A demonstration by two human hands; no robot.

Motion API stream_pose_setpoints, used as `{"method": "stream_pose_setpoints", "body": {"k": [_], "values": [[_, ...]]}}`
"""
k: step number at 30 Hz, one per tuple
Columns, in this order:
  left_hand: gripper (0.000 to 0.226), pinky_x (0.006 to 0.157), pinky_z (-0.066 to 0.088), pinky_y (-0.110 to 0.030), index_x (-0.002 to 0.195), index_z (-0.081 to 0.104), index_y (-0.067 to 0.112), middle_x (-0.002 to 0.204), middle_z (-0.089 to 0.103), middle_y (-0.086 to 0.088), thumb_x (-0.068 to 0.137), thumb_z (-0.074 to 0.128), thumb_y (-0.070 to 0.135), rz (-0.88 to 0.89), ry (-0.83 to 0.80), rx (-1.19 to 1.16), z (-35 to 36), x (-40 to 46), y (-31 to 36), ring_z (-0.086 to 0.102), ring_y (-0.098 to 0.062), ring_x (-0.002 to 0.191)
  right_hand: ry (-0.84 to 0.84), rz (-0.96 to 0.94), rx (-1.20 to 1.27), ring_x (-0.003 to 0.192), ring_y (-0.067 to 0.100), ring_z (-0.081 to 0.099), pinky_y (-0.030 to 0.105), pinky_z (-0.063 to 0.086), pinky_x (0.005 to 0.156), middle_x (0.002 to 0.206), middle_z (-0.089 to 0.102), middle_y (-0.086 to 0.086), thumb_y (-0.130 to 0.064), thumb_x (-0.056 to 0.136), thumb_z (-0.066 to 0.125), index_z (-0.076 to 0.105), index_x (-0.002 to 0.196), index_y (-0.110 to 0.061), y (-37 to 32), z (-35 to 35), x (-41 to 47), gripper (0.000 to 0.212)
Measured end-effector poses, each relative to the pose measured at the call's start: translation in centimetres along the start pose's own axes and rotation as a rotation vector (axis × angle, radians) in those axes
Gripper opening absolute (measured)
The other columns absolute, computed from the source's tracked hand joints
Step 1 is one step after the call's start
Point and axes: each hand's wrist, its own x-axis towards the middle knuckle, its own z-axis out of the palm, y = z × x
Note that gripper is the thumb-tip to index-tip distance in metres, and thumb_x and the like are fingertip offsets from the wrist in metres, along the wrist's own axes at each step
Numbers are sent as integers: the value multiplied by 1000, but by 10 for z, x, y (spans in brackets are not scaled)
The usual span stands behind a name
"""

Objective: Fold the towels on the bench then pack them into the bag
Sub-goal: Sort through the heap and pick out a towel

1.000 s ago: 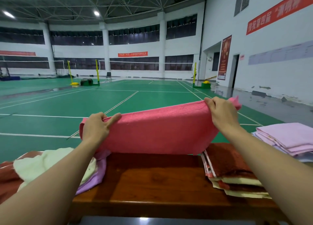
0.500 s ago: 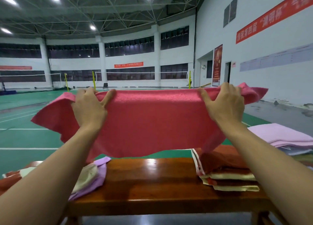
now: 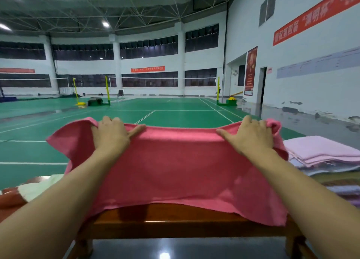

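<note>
My left hand point(image 3: 112, 136) and right hand point(image 3: 251, 137) pinch the towel's point(image 3: 175, 167) top edge; it hides most of the counter point(image 3: 175, 222).

Pink towel point(image 3: 175, 171), reddish-brown bench point(image 3: 175, 219)

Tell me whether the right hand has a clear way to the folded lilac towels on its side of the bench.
Probably yes, once it lets go. The right hand grips the pink towel at its top edge, and the lilac towels lie just beyond that towel's right side, with nothing visible between them.
</note>
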Motion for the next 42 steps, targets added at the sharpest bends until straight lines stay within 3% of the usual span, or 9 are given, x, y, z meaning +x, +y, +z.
{"method": "stream_pose_setpoints", "body": {"k": [8, 15, 19, 23, 26, 30, 35, 38, 42], "values": [[100, 103, 37, -55, 109, 63, 4, 115, 60, -21, 77, 27, 91, 57, -159, 71, 128, -2, -8, 55, -38, 115, -191, -82, -134, 117, 36, 56, 46, 42, 99, 121, 63, 21, -98, 74, 28, 50, 122, -5, -1, 124, 4, 106], [93, 105, 36, -59, 117, 56, 6, 123, 52, -20, 80, 32, 88, 29, -380, 56, 214, 3, -2, 50, -39, 121, -374, -69, -216, 125, 33, 51, 49, 39, 105, 131, 58, 18, -96, 74, 33, 46, 130, -9, 2, 192, 14, 104], [87, 105, 41, -56, 129, 47, 10, 131, 45, -19, 82, 46, 83, 11, -541, 31, 246, -11, -4, 45, -38, 126, -522, -78, -264, 136, 33, 41, 53, 35, 109, 146, 47, 16, -91, 78, 39, 36, 146, -15, 5, 208, 13, 102], [74, 103, 44, -53, 129, 49, 14, 130, 46, -17, 87, 52, 75, 17, -524, -66, 247, -27, 4, 48, -38, 122, -567, -112, -386, 143, 35, 30, 65, 19, 112, 153, 38, 13, -88, 81, 36, 29, 153, -21, -3, 201, 15, 98], [54, 99, 45, -46, 120, 59, 18, 125, 53, -12, 91, 57, 64, 91, -428, -298, 228, -47, 32, 53, -34, 116, -505, -241, -466, 150, 34, 20, 61, 13, 115, 156, 37, 11, -85, 85, 35, 36, 151, -22, -28, 190, 19, 91], [30, 80, 48, -35, 87, 64, 24, 94, 68, 2, 89, 67, 54, 196, -508, -459, 186, -81, 72, 63, -21, 93, -500, -384, -183, 136, 28, 43, 49, 30, 109, 143, 52, 8, -75, 92, 40, 51, 138, -23, -75, 201, 16, 71], [43, 74, 52, -35, 75, 59, 19, 78, 67, 4, 80, 71, 60, 138, -616, -310, 167, -119, 67, 66, -23, 86, -930, -306, 170, 128, 29, 56, 42, 42, 108, 141, 59, 13, -53, 105, 36, 59, 132, -14, -96, 250, 1, 52], [56, 70, 48, -33, 68, 53, 14, 78, 69, -6, 83, 62, 68, 80, -710, -137, 159, -129, 63, 68, -31, 89, -933, -201, 173, 135, 34, 51, 51, 35, 114, 147, 53, 16, -54, 106, 29, 58, 135, -8, -95, 268, 1, 61], [70, 76, 54, -33, 69, 59, 14, 70, 68, -1, 74, 57, 84, 46, -807, -43, 148, -126, 55, 67, -26, 81, -906, -187, 54, 137, 35, 45, 49, 30, 111, 144, 56, 12, -65, 101, 34, 65, 128, -17, -91, 270, 3, 64]]}}
